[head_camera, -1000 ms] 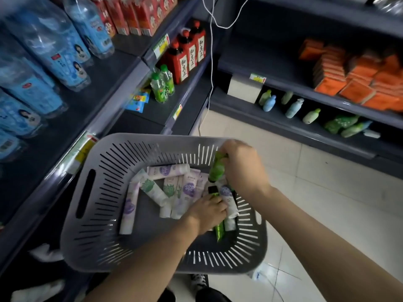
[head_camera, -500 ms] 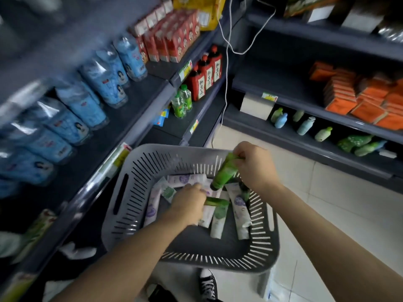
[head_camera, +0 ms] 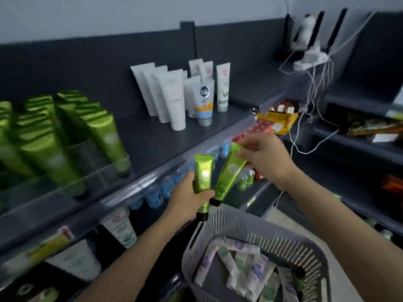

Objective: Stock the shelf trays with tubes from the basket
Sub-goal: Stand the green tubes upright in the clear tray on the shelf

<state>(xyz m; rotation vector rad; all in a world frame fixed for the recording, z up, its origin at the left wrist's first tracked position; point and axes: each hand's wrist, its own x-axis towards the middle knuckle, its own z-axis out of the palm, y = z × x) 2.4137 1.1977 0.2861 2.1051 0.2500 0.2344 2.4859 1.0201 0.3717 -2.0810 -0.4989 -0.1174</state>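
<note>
My left hand [head_camera: 189,200] grips a green tube [head_camera: 203,171] with its black cap pointing down. A second green tube [head_camera: 229,171] is pinched near its crimped top by my right hand [head_camera: 265,158] and hangs tilted beside the first. Both tubes are in the air above the grey slotted basket [head_camera: 281,240], which holds several white tubes [head_camera: 239,271] with purple and green prints. At the left, a clear shelf tray [head_camera: 102,173] on the top shelf holds rows of upright green tubes [head_camera: 65,136].
White tubes [head_camera: 174,97] stand upright further right on the dark top shelf [head_camera: 157,138]. Blue pouches [head_camera: 157,195] sit on the shelf below my hands. White cables [head_camera: 314,101] hang from a power strip at the upper right. More shelving stands on the right.
Both hands rose out of the basket, each with a green tube, up to the front edge of the top shelf. The view swung upward from the basket to the shelf trays.
</note>
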